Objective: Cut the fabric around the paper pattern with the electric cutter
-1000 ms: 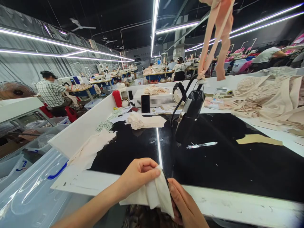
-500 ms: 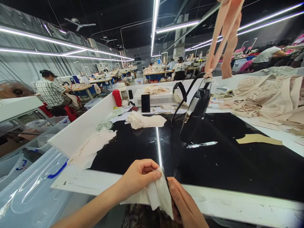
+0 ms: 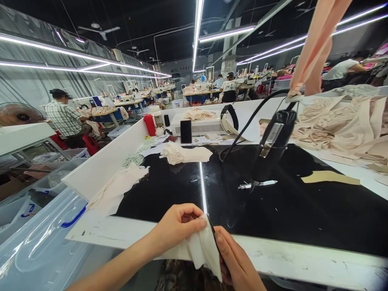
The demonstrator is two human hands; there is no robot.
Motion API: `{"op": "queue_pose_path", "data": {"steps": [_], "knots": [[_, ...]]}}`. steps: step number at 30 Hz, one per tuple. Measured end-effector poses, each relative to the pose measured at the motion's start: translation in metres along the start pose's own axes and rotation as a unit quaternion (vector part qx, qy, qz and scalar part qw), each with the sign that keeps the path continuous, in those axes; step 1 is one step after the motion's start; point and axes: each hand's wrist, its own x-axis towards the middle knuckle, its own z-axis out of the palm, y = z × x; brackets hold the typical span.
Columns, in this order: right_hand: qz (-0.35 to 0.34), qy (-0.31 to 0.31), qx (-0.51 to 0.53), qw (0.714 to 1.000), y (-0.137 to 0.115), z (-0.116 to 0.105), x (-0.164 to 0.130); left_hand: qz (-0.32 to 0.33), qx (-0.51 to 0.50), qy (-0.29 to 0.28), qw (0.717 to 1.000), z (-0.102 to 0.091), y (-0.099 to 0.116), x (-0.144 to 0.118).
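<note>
Fabric piece (image 3: 197, 248), white and soft, sits at the near edge of the bench (image 3: 303, 262), held up between both hands of the person. The left hand (image 3: 177, 226) has its grip closed on the upper edge of the cloth, thumb and fingers pinching it together. The right hand (image 3: 236, 262) is just beside it and touches the cloth from the right; its thumb presses on the fabric, but the other fingers are hidden behind, so one cannot tell how firmly this grip is closed. Farther on the black surface lies a pen (image 3: 257, 184), and above it hangs a black tool (image 3: 273, 141) on a cord. A stack of beige pieces (image 3: 184, 154) lies near a phone (image 3: 186, 131).
</note>
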Motion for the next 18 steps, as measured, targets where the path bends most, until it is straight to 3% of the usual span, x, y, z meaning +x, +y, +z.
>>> {"op": "queue_pose_path", "data": {"steps": [18], "knots": [[0.008,-0.017,0.038,0.999,-0.0061,0.0027,-0.0032,0.017,-0.004,-0.015,1.0,0.0023,-0.0021,-0.0001]]}}
